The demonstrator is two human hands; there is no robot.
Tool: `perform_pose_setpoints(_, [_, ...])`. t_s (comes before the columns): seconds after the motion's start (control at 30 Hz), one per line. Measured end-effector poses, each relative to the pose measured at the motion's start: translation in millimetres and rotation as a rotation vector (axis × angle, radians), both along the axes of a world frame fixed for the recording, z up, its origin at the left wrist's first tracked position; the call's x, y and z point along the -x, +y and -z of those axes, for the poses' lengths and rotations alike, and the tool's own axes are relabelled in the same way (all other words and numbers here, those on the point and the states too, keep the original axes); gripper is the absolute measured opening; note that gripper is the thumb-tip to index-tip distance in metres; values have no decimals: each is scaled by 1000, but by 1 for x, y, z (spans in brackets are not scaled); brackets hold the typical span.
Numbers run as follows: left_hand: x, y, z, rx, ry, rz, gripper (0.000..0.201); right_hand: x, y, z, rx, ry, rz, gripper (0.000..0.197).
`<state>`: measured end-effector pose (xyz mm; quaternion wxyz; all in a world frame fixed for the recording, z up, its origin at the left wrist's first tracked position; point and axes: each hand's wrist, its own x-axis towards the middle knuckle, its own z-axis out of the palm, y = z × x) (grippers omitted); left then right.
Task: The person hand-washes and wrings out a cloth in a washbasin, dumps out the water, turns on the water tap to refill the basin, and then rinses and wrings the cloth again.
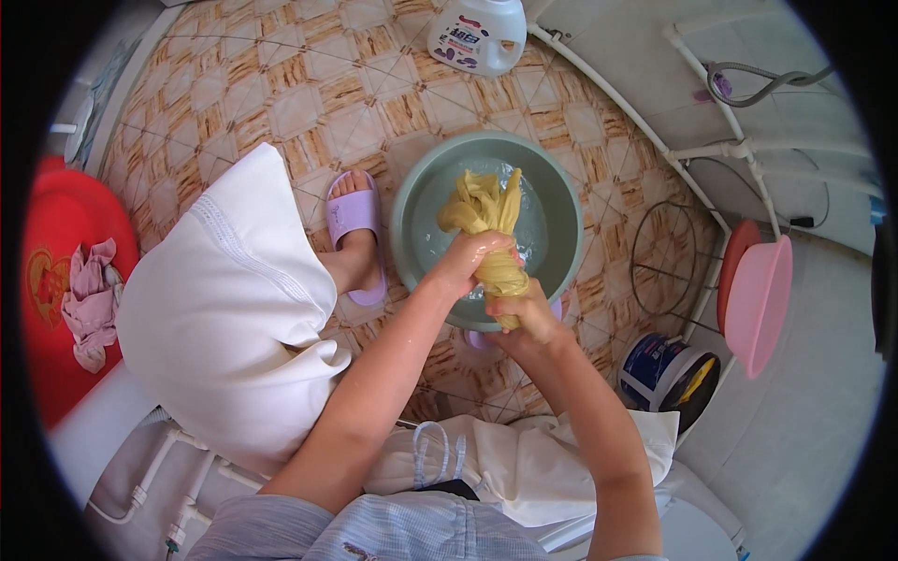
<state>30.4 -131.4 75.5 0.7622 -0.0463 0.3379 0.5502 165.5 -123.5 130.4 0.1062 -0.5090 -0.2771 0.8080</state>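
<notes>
A wet yellow cloth (pixel 482 199), twisted in its middle, is held over a round grey-green basin (pixel 406 264). My left hand (pixel 470 260) wraps round the cloth's upper part, just below its loose, bunched end. Lower and to the right, my right hand (pixel 528 311) grips the other end near the basin's front rim. Both fists are closed, with a twisted stretch of cloth between them. Shallow water (pixel 533 220) shows in the basin below. Whether the cloth touches the water is hard to tell.
A white detergent jug (pixel 477 37) stands beyond the basin. On the left, a red basin (pixel 56 215) holds a pink cloth (pixel 91 304). Pink basins (pixel 762 299) lean by the right wall above a dark bucket (pixel 666 374). My foot in a lilac slipper (pixel 355 213) is beside the basin.
</notes>
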Motion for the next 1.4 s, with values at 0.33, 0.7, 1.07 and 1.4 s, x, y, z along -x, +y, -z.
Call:
perform_pose_setpoints(0.33, [-6,4,6,56,-219,48,18,-9,10,-17,73,47,-62,35])
perform_pose_setpoints(0.7, [-31,-11,-31,49,-823,-52,45,-23,2,85,151,449,501,57])
perform_pose_setpoints(1.07, [-22,-18,-23,153,-131,466,41,0,76,51,-270,74,278,39])
perform_pose_setpoints(1.4, [-37,-24,-10,114,1278,934,85,21,41,63,-1011,-988,-453,30])
